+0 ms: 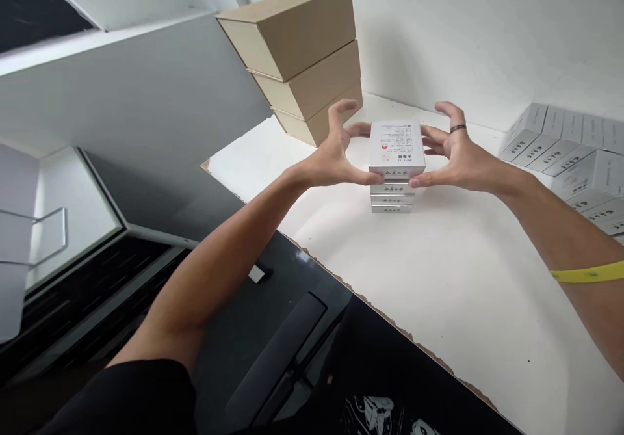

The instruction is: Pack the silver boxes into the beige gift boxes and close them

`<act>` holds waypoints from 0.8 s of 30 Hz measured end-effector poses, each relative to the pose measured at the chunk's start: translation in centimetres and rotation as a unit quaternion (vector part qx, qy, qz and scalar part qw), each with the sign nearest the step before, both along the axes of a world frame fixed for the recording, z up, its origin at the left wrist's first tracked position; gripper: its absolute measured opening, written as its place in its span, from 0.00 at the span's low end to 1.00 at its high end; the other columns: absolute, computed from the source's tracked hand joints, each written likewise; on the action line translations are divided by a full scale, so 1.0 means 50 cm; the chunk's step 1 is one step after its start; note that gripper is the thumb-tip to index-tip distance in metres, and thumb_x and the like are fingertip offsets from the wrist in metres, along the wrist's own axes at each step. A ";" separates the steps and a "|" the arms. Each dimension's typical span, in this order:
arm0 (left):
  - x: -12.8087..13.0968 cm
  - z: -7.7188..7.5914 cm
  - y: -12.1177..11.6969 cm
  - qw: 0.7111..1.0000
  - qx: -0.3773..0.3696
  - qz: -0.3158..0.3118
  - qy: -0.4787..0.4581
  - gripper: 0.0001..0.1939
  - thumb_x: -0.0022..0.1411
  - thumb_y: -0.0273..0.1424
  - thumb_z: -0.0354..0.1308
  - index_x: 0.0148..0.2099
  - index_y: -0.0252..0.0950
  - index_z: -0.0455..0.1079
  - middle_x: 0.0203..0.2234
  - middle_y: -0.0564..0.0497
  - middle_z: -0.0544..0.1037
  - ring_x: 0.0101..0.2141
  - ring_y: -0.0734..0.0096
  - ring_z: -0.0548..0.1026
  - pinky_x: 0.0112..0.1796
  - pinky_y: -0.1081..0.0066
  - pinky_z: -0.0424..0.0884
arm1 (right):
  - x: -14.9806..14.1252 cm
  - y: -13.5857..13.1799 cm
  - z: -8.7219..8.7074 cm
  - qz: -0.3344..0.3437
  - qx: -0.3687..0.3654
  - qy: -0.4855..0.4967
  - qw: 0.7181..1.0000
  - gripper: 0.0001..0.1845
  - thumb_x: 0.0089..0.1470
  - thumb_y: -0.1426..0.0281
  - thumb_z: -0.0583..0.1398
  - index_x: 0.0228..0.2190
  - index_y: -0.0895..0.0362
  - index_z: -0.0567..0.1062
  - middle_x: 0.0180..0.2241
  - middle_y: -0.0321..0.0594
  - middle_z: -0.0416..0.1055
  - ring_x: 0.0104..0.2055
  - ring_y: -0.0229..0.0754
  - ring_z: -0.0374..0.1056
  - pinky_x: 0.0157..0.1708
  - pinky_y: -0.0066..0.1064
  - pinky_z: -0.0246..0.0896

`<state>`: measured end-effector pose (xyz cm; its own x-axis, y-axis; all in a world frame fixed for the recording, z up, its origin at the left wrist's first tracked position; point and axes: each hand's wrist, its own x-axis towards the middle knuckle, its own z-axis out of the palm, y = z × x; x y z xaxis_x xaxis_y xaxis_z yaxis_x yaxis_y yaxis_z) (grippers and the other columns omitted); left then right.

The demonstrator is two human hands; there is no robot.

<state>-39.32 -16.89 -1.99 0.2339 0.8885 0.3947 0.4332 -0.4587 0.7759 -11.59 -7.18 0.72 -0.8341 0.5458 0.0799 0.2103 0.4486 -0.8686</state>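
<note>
A small white box point(397, 144) with dark and red print on its top is gripped from both sides. My left hand point(334, 152) has its thumb on the near left corner and a finger along the left side, with the index finger raised. My right hand point(461, 155), a dark ring on one finger, presses thumb and fingertips to the right side in the same way. Directly below is a short stack of matching boxes point(391, 199), their printed narrow sides facing me. Whether the held box rests on the stack or hangs just above it, I cannot tell.
Large tan boxes point(312, 32) are piled at the back left of the white table point(414, 266). Rows of small white boxes point(550, 152) stand at the right. The table's chipped edge point(370, 302) runs diagonally, with a dark chair point(277, 357) below it.
</note>
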 end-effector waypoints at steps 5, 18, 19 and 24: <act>0.003 0.075 -0.002 1.000 0.018 -0.018 0.005 0.67 0.45 0.56 0.81 0.75 0.55 0.40 0.64 0.42 0.72 0.71 0.39 0.62 0.70 0.35 0.55 | 0.008 -0.011 0.057 0.016 0.034 0.038 0.999 0.78 0.43 0.47 0.78 0.74 0.35 0.32 0.75 0.38 0.57 0.76 0.63 0.52 0.78 0.66 0.45; -0.009 -0.004 -0.008 0.996 -0.078 -0.041 0.032 0.62 0.49 0.47 0.82 0.72 0.52 0.43 0.66 0.38 0.70 0.69 0.38 0.65 0.66 0.29 0.60 | 0.010 -0.012 -0.049 0.001 -0.018 -0.009 1.000 0.82 0.39 0.48 0.78 0.74 0.34 0.28 0.78 0.38 0.46 0.79 0.61 0.46 0.76 0.69 0.46; -0.011 -0.005 -0.008 0.995 -0.083 -0.039 0.033 0.62 0.50 0.46 0.82 0.72 0.52 0.43 0.66 0.38 0.70 0.69 0.37 0.64 0.66 0.29 0.59 | 0.011 -0.012 -0.050 0.001 -0.017 -0.008 1.000 0.82 0.39 0.47 0.78 0.74 0.34 0.28 0.78 0.38 0.46 0.79 0.61 0.45 0.76 0.69 0.46; -0.012 -0.031 -0.008 0.997 -0.070 -0.015 0.027 0.64 0.46 0.46 0.83 0.71 0.54 0.42 0.67 0.37 0.67 0.71 0.35 0.61 0.67 0.29 0.58 | 0.016 -0.016 -0.069 -0.012 -0.024 -0.027 0.999 0.84 0.36 0.48 0.79 0.74 0.33 0.28 0.79 0.41 0.38 0.80 0.65 0.38 0.74 0.74 0.44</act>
